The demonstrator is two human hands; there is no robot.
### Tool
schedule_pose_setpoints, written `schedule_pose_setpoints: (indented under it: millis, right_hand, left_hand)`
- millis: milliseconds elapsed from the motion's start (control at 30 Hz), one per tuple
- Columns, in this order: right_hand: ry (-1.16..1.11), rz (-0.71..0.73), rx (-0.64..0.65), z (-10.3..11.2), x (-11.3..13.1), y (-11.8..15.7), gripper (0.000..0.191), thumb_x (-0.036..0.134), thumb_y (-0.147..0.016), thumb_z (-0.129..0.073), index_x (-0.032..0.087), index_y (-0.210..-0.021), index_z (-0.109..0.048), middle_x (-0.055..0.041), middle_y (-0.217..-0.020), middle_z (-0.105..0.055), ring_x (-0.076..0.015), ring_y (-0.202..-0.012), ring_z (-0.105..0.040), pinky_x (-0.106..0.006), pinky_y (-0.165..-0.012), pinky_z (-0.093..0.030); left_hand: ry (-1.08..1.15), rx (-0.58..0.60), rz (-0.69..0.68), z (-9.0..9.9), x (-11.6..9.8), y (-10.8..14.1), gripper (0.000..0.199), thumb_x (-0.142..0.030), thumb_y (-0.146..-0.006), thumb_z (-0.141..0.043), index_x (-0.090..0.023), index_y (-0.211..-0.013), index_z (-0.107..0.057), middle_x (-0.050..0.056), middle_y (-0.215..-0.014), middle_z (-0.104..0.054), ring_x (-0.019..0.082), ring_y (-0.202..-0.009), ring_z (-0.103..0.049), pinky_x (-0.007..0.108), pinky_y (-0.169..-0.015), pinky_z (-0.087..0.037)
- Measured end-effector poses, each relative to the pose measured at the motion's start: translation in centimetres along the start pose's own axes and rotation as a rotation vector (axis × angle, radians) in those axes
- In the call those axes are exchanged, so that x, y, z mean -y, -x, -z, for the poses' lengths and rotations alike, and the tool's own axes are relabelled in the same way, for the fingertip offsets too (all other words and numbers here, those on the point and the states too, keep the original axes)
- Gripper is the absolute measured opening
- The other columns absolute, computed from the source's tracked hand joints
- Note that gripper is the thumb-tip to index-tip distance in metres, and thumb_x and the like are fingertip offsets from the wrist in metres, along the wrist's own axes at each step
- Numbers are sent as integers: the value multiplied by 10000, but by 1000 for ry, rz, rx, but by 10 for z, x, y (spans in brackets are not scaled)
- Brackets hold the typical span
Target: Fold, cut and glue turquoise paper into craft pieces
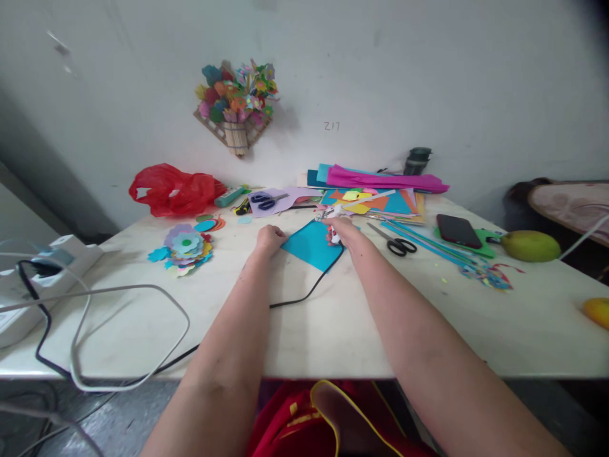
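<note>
My right hand (340, 228) is closed around what looks like a white glue gun (335, 237), its front end over the far edge of the blue sheet (309, 246), which lies turned cornerwise on the table (323, 339) between my hands. My left hand (270, 238) has its fingers loosely bunched at the sheet's left corner; I cannot tell whether they pinch it or only press. I judge this to be gluing along that edge, and the next move calls for a steady corner, an even pass and the black cord (299, 300) kept from dragging the sheet
</note>
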State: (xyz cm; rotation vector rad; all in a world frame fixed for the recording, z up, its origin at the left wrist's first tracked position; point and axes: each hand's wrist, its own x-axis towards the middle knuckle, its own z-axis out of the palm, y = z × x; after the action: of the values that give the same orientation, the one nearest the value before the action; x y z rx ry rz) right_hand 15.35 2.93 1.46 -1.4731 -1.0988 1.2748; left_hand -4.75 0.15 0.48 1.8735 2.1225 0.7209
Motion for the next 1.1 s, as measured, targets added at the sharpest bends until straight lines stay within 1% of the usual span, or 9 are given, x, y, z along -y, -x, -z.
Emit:
schedule_pose_setpoints:
  millis: [100,367,533,667,900,1100]
  right_hand:
    - [28,17,20,0,1,2,166,237,-757,-631,167,-792,-484,48,-458,-457,-129,-385,-495,-265,-366,-462]
    - [58,-2,60,0,7,12,157,218,-762,-621,166,-834,-491,43,-467,-473,-126,-381,-488,-259,-383,-455]
    - [57,-10,102,0,7,14,170,211,-754,-618,167,-848,-484,41,-468,-475,-129,-386,-484,-278,-389,-464]
    - [59,-1,119,0,7,15,185,227,-752,-630,160,-850,-487,40,-472,-474,-123,-386,-477,-271,-387,-460]
    - [82,-33,82,-2,4,7,149,250,-779,-597,155,-761,-483,25,-464,-489,-119,-367,-488,-272,-390,-474]
    - [64,-20,48,-3,1,0,146,264,-788,-581,152,-769,-489,11,-452,-510,-126,-364,-496,-273,-376,-476]
  left_hand:
    - [8,-2,4,0,0,0,120,-233,-658,-651,-174,-750,-700,49,-776,-691,174,-766,-608,225,-666,-429]
    - [22,-1,6,-2,1,-2,135,-240,-665,-641,-170,-764,-701,51,-781,-691,172,-766,-613,225,-662,-430]
    - [27,-19,-3,-2,1,0,147,-240,-660,-639,-169,-771,-704,59,-794,-691,180,-771,-612,235,-675,-437]
    - [24,-20,-1,-2,0,0,143,-233,-663,-639,-168,-772,-706,64,-794,-692,186,-778,-613,241,-680,-439]
    - [-6,-17,9,-1,-1,-1,174,-249,-671,-636,-171,-807,-712,56,-834,-696,173,-799,-615,223,-697,-441]
    - [-21,4,10,1,-2,0,194,-249,-677,-629,-157,-824,-716,60,-822,-700,168,-792,-618,211,-683,-441]
